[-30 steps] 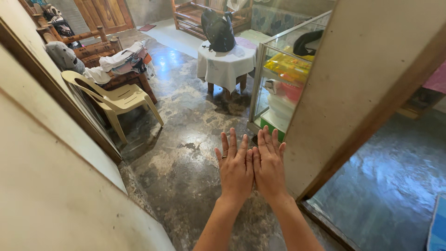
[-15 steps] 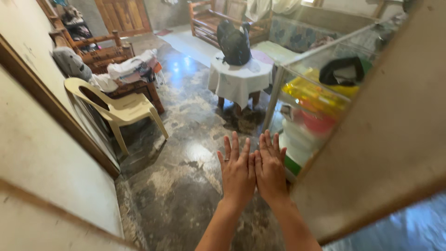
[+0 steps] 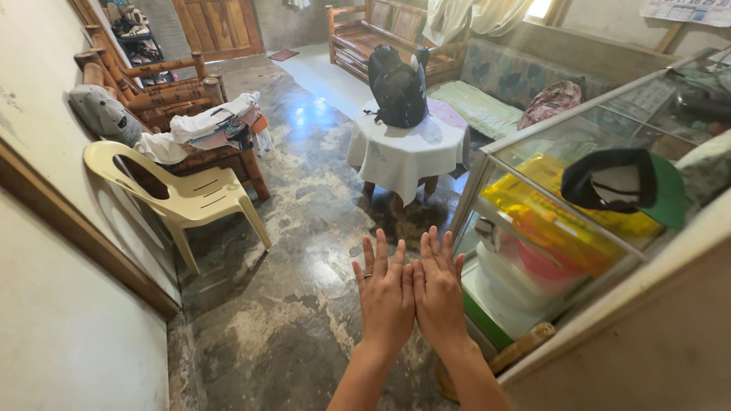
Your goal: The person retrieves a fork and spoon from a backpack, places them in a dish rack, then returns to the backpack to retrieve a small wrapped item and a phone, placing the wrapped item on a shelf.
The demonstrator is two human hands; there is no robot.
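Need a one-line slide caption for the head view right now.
Left hand and right hand held flat, side by side, empty, above the floor beside a glass cabinet.

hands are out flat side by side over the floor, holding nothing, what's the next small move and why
Probably part the hands and bring the right hand toward the glass display case, the nearest thing to it. The left hand, with a ring on one finger, lies flat against the right, palms down, both empty above the bare floor. The plastic chair and the round table stand farther off.

A chair (image 3: 190, 199) stands left of the hands, a glass cabinet (image 3: 556, 228) right, and a backpack (image 3: 398, 90) sits on the surface (image 3: 403, 152) beyond.
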